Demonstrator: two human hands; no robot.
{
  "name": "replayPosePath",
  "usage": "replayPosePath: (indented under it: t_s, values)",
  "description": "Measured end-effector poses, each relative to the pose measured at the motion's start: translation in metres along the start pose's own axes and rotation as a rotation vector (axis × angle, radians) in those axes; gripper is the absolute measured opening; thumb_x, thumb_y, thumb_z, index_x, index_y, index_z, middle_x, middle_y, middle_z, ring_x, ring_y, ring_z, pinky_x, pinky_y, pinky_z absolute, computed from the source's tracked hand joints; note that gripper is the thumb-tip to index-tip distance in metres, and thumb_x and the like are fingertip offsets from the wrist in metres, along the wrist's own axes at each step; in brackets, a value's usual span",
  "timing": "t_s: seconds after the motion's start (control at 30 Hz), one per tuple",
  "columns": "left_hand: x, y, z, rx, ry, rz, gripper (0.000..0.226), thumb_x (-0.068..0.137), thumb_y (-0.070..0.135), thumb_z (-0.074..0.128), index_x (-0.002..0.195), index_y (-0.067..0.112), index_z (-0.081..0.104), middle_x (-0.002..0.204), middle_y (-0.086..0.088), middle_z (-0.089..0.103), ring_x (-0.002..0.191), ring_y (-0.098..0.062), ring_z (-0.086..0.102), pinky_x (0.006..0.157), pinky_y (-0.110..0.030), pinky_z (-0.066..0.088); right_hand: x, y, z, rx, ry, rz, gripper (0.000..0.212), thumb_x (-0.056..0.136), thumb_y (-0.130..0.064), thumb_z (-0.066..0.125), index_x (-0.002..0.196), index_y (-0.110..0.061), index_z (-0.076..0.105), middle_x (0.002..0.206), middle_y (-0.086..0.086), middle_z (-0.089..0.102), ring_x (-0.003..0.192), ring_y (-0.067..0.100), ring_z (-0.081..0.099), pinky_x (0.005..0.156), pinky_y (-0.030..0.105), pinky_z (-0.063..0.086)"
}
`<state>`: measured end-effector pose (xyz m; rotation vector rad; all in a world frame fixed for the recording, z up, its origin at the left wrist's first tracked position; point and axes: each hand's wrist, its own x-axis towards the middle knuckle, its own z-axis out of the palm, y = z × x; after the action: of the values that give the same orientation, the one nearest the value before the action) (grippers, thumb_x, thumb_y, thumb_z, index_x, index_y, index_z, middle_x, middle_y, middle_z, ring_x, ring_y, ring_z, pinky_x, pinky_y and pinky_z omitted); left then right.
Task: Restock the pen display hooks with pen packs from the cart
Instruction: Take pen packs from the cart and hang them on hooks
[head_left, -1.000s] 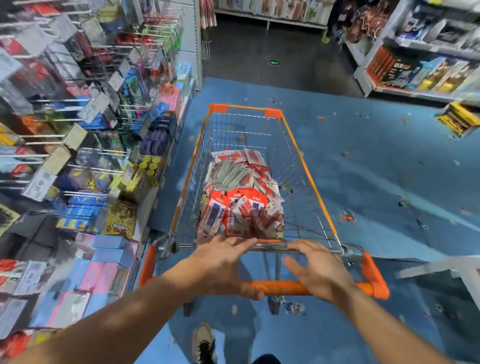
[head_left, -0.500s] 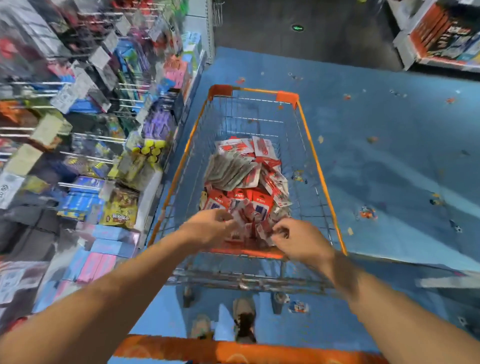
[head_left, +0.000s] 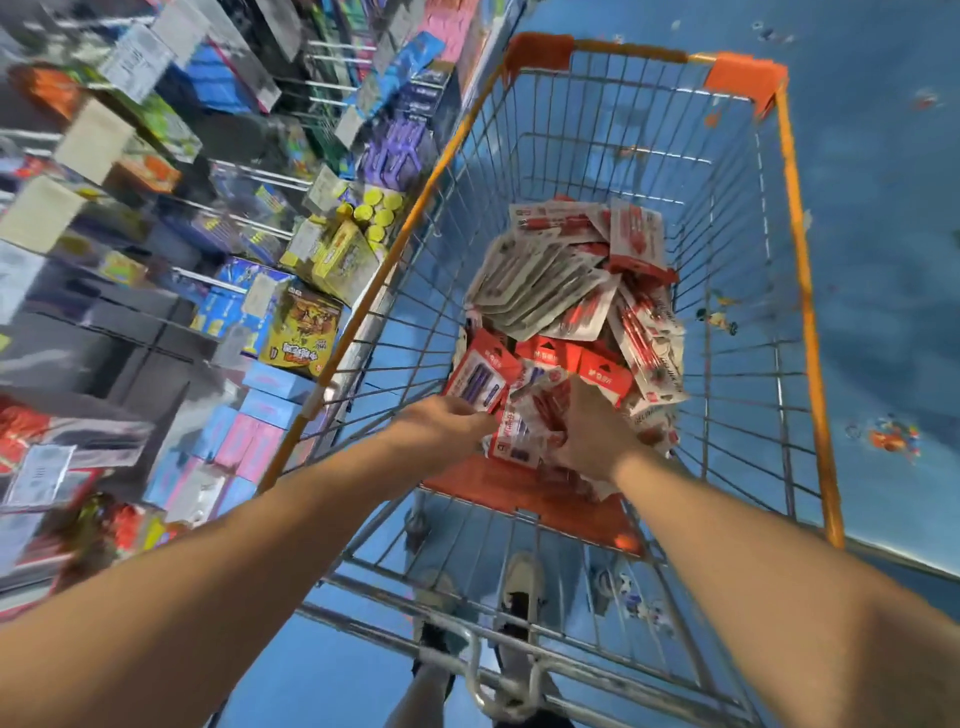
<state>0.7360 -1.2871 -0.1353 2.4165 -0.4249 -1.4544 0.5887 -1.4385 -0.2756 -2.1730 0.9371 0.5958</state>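
Observation:
A wire cart with an orange rim (head_left: 797, 270) stands in front of me and holds a pile of red-and-white pen packs (head_left: 566, 291). Both my hands reach into the near end of the pile. My left hand (head_left: 441, 423) pinches the lower edge of a red pack with purple pens (head_left: 475, 382). My right hand (head_left: 595, 439) curls over a bunch of red pen packs (head_left: 540, 413), its fingertips hidden among them. The display hooks (head_left: 291, 179) with white price tags stick out from the rack on the left, blurred.
Boxes of stationery (head_left: 301, 332) fill the low shelf along the cart's left side. An orange flap (head_left: 535, 499) lies at the cart's near end. Blue floor (head_left: 883, 208) spreads to the right. My shoes (head_left: 519, 587) show through the wire.
Both hands left the cart handle, reached into the basket and closed on packs at the near end of the pile. My head has tilted down and closer to the cart.

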Motion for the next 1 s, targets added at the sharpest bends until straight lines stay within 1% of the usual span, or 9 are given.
replayPosePath:
  t_s: [0.1, 0.27, 0.37, 0.47, 0.6, 0.7, 0.8, 0.9, 1.0]
  values:
    - [0.006, -0.006, 0.002, 0.029, -0.015, -0.011, 0.034, 0.08, 0.066, 0.057, 0.093, 0.035, 0.065, 0.109, -0.002, 0.073, 0.103, -0.025, 0.069, 0.097, -0.045, 0.056, 0.008, 0.014, 0.005, -0.144, 0.015, -0.048, 0.099, 0.087, -0.054, 0.074, 0.156, -0.013, 0.017, 0.148, 0.016, 0.047, 0.134, 0.036, 0.046, 0.11, 0.05, 0.041]
    - [0.014, -0.014, 0.01, -0.031, -0.059, -0.02, 0.055, 0.075, 0.062, 0.055, 0.113, 0.024, 0.069, 0.106, -0.006, 0.075, 0.092, -0.024, 0.07, 0.085, -0.04, 0.056, 0.002, 0.023, 0.012, -0.356, -0.119, -0.138, 0.094, 0.081, -0.052, 0.076, 0.159, -0.032, 0.026, 0.151, 0.0, 0.051, 0.142, 0.039, 0.033, 0.119, 0.056, 0.022]
    - [0.02, -0.015, 0.017, -0.043, -0.099, -0.023, 0.035, 0.087, 0.053, 0.062, 0.102, 0.023, 0.068, 0.106, -0.007, 0.076, 0.086, -0.024, 0.07, 0.076, -0.038, 0.054, -0.001, 0.024, 0.013, -0.352, -0.136, -0.184, 0.094, 0.086, -0.035, 0.076, 0.16, -0.034, 0.019, 0.126, -0.009, 0.07, 0.13, 0.03, 0.055, 0.116, 0.051, 0.027]
    - [0.021, -0.013, 0.02, -0.065, -0.151, -0.005, 0.019, 0.098, 0.04, 0.065, 0.088, 0.023, 0.065, 0.101, -0.009, 0.071, 0.081, -0.021, 0.06, 0.062, -0.029, 0.044, 0.001, 0.029, 0.014, -0.42, -0.088, -0.236, 0.095, 0.086, -0.038, 0.077, 0.159, -0.035, 0.018, 0.104, -0.011, 0.075, 0.112, 0.023, 0.067, 0.113, 0.05, 0.03]
    - [0.023, -0.014, 0.02, -0.056, -0.175, 0.002, 0.019, 0.103, 0.038, 0.059, 0.09, 0.024, 0.063, 0.111, -0.014, 0.073, 0.083, -0.019, 0.06, 0.062, -0.025, 0.045, -0.001, 0.034, 0.017, -0.468, -0.027, -0.309, 0.061, 0.098, -0.049, 0.06, 0.15, -0.028, 0.035, 0.11, -0.006, 0.074, 0.112, 0.023, 0.067, 0.114, 0.047, 0.03]
    - [0.027, -0.018, 0.019, -0.034, -0.193, -0.007, 0.034, 0.102, 0.045, 0.057, 0.114, 0.014, 0.064, 0.114, -0.014, 0.071, 0.088, -0.018, 0.062, 0.068, -0.027, 0.048, -0.004, 0.036, 0.018, -0.491, 0.015, -0.378, 0.043, 0.102, -0.054, 0.05, 0.134, -0.026, 0.048, 0.11, -0.005, 0.072, 0.109, 0.021, 0.066, 0.11, 0.043, 0.033]
    - [0.028, -0.019, 0.017, -0.062, -0.177, -0.016, 0.045, 0.1, 0.048, 0.059, 0.125, 0.011, 0.063, 0.115, -0.012, 0.071, 0.088, -0.02, 0.064, 0.077, -0.031, 0.052, -0.006, 0.033, 0.019, -0.483, 0.061, -0.431, 0.034, 0.105, -0.053, 0.043, 0.121, -0.025, 0.055, 0.103, -0.006, 0.07, 0.101, 0.02, 0.065, 0.103, 0.04, 0.037]
    - [0.025, -0.017, 0.013, -0.067, -0.178, -0.022, 0.051, 0.096, 0.063, 0.056, 0.113, 0.015, 0.063, 0.111, -0.009, 0.072, 0.091, -0.023, 0.065, 0.075, -0.031, 0.05, -0.01, 0.015, 0.014, -0.34, 0.18, -0.45, 0.029, 0.107, -0.049, 0.04, 0.104, -0.025, 0.056, 0.092, -0.009, 0.069, 0.081, 0.018, 0.065, 0.09, 0.039, 0.046]
    - [0.023, -0.019, 0.011, -0.098, -0.127, -0.005, 0.038, 0.1, 0.05, 0.058, 0.104, 0.013, 0.065, 0.111, -0.01, 0.074, 0.086, -0.022, 0.066, 0.067, -0.029, 0.046, -0.012, -0.004, 0.007, -0.223, 0.274, -0.358, 0.036, 0.107, -0.048, 0.036, 0.106, -0.02, 0.059, 0.087, -0.006, 0.07, 0.068, 0.015, 0.062, 0.07, 0.035, 0.056]
